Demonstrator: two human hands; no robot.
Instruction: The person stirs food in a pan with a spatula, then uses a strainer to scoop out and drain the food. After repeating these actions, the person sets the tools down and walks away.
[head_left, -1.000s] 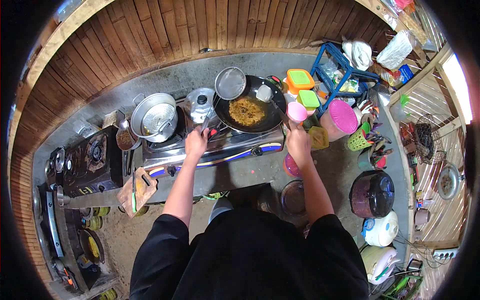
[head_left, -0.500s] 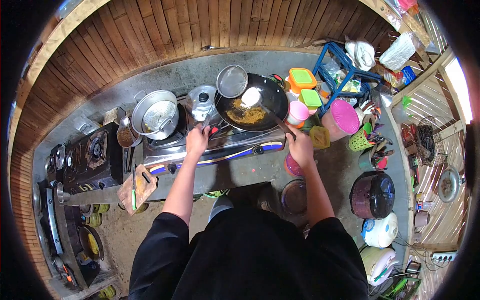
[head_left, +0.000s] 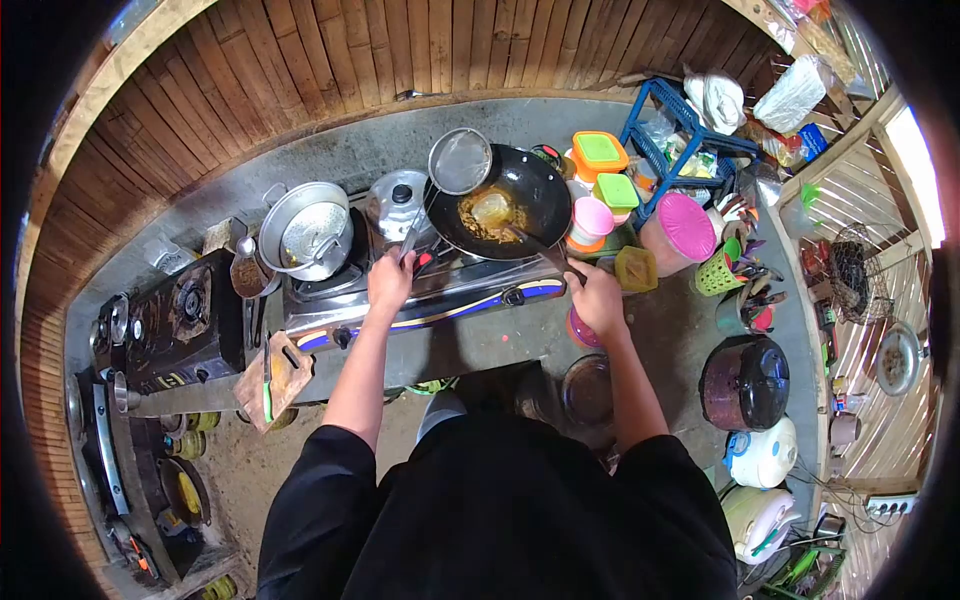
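My left hand (head_left: 391, 282) is closed around the handle of a round mesh strainer (head_left: 460, 162), which hovers over the left rim of a black wok (head_left: 545, 190). Inside the wok, small golden-brown pieces of food (head_left: 478, 224) lie in shiny liquid that looks like oil. My right hand (head_left: 597, 298) grips the dark handle of a spatula (head_left: 530, 240), whose blade rests among the food. The wok sits on the right side of a metal gas stove (head_left: 420, 312).
Left of the wok are a lidded pot (head_left: 398, 205) and a large aluminium pot (head_left: 305, 230). Plastic tubs (head_left: 592, 222) and a pink-lidded container (head_left: 683, 228) crowd the right side. A cutting board with a knife (head_left: 275, 380) lies at the counter's front edge.
The spatula blade has dropped into the food and liquid, and the pieces have gathered round it. My right hand has shifted slightly down. The strainer stays over the wok's left rim.
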